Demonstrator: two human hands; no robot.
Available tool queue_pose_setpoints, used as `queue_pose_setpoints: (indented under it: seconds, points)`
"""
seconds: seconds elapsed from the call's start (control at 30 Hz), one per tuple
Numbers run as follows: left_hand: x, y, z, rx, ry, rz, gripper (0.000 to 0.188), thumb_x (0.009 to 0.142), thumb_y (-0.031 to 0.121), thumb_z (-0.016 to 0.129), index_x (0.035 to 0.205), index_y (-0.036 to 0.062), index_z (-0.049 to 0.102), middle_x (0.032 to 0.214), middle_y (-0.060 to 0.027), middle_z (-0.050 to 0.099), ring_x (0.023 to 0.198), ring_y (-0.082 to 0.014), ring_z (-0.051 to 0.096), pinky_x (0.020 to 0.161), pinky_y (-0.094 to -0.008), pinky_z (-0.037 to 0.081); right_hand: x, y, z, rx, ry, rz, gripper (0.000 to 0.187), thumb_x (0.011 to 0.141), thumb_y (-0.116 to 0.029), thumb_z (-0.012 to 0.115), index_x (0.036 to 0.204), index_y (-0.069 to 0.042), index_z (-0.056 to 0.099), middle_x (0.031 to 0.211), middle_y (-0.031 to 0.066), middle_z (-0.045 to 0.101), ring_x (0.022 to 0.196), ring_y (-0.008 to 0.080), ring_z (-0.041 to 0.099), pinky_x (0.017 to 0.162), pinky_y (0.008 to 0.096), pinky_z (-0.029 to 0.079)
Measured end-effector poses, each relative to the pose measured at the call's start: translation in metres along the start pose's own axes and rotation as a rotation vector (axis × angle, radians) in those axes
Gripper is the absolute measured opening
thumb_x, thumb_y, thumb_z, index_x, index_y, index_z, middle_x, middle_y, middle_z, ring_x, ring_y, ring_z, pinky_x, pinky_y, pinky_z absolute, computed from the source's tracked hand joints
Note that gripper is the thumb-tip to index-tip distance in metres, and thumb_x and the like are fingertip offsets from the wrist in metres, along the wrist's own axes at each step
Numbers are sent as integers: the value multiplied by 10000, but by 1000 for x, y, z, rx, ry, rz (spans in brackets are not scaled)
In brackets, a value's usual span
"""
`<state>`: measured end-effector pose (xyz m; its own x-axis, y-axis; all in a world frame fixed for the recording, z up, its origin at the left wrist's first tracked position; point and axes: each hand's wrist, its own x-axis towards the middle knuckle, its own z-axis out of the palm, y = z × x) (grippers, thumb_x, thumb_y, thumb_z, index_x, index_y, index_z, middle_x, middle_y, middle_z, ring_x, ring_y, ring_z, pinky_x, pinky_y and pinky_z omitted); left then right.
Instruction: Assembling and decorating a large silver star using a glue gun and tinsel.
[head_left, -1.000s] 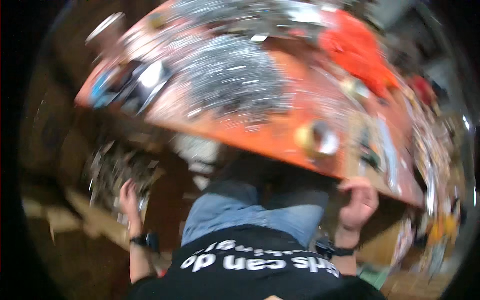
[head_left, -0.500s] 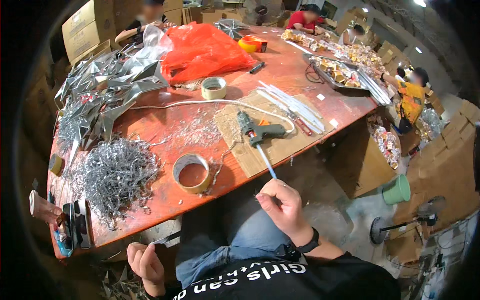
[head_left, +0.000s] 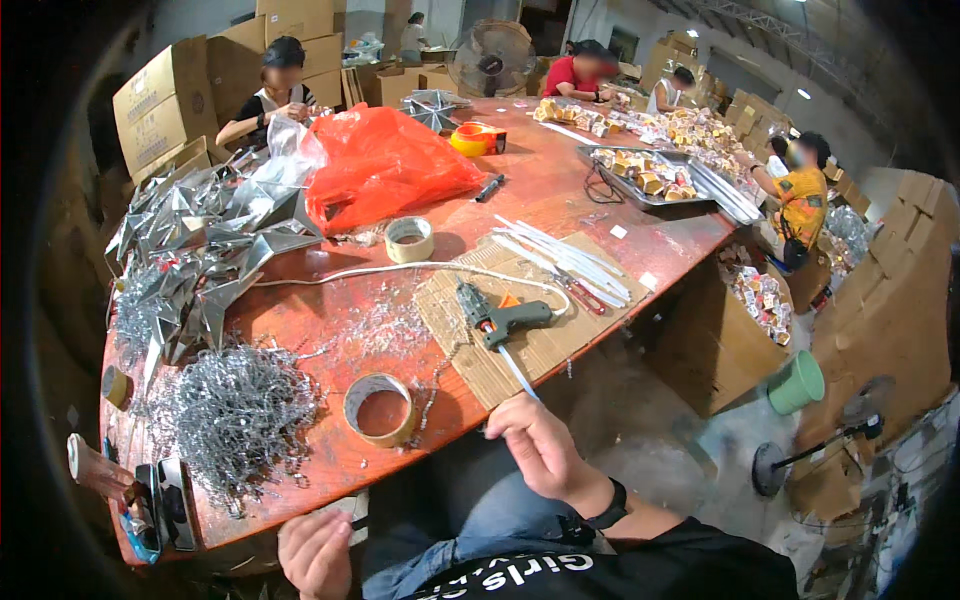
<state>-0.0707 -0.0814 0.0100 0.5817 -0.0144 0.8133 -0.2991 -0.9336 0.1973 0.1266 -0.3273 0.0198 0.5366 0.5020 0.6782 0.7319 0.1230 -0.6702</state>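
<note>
My right hand (head_left: pixel 540 445) is at the near table edge, thumb and fingers closed together; whatever it pinches is too small to make out. Just beyond it a pale glue stick (head_left: pixel 518 370) sticks out of a dark green glue gun (head_left: pixel 515 318) with an orange trigger, lying on a cardboard sheet (head_left: pixel 450 335). Lower left, my left hand (head_left: pixel 318 555) is in front of the table edge with its fingers curled in; anything inside them is hidden. Between the hands and the gun stands a wide tape roll (head_left: pixel 380 408). A heap of silver tinsel (head_left: pixel 245 425) lies to its left.
Silver folded stars (head_left: pixel 200 265) pile up at the left, beside a red plastic bag (head_left: pixel 385 165). White glue sticks (head_left: pixel 565 255), a red-handled tool (head_left: pixel 580 293) and another tape roll (head_left: pixel 409 240) lie further in. Several people work around the table. A green bin (head_left: pixel 796 383) stands at right.
The view has tilted up, showing more of the far room. My right hand has shifted slightly left relative to the glue stick's end. My left hand's fingers remain curled.
</note>
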Motion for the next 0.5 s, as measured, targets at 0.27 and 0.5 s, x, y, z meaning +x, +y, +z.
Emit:
queue_pose_setpoints:
  seconds: [0.27,0.5]
  points:
    - [18,25,19,-211,-184,-168,297,838,211,745,1056,26,666,1037,-116,672,920,-308,640,772,-406,510,6,-5,53,305,-655,-65,459,814,30,564,1272,-8,570,1104,167,590,1007,345,589,881,398,483]
    - [17,19,31,-403,-86,-260,205,745,84,793,911,39,682,801,-95,660,721,-240,653,630,-321,523,15,-17,38,567,-864,117,624,814,15,549,1428,-93,521,991,115,601,924,270,570,859,373,449]
